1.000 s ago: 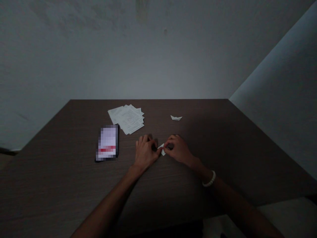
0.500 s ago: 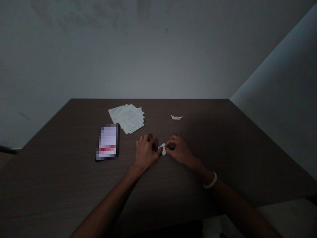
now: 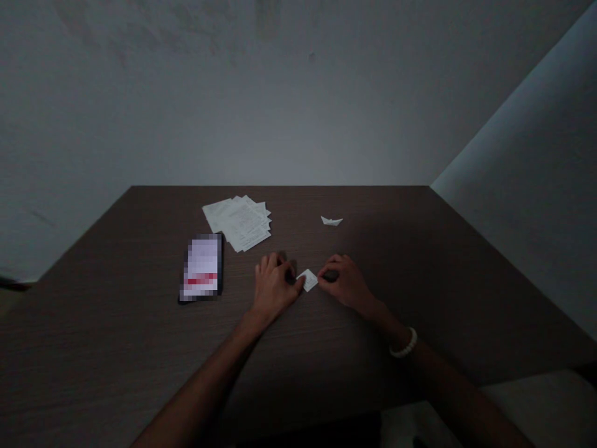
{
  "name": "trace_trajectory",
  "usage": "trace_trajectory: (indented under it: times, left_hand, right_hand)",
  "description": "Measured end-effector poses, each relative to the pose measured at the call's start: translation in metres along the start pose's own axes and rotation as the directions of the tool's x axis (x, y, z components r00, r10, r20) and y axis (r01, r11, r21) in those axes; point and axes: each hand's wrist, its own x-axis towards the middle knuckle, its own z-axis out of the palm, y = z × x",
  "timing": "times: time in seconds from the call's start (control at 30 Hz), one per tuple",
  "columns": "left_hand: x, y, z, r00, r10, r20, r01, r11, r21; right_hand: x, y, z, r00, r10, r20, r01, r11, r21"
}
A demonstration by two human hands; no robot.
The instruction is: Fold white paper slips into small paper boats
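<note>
A small folded piece of paper (image 3: pixel 308 280), diamond-shaped and printed, lies on the dark wooden table between my hands. My left hand (image 3: pixel 275 280) is closed at its left corner, thumb pressed on the paper. At the right corner, my right hand (image 3: pixel 342 280) pinches with thumb and forefinger; its wrist carries a beaded white bracelet (image 3: pixel 405 345). Beyond my hands sits a small white paper boat (image 3: pixel 331 221).
A fanned stack of printed paper sheets (image 3: pixel 240 221) lies at the back left of the table (image 3: pixel 140 348). In front of it is a dark-edged device with a blurred, lit screen (image 3: pixel 202 267). Walls border the table at the back and right.
My right hand has moved slightly right, to the paper's right corner, so more of the paper's face shows. My left hand has stayed nearly in place.
</note>
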Motion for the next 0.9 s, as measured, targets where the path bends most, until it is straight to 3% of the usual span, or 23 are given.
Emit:
trace_trajectory:
  times: [0.9]
  left_hand:
    - [0.000,0.002,0.002,1.000,0.015,-0.013,-0.015,1.000,0.000]
  right_hand:
    - [0.005,-0.014,0.011,0.998,0.052,-0.043,-0.051,0.998,0.022]
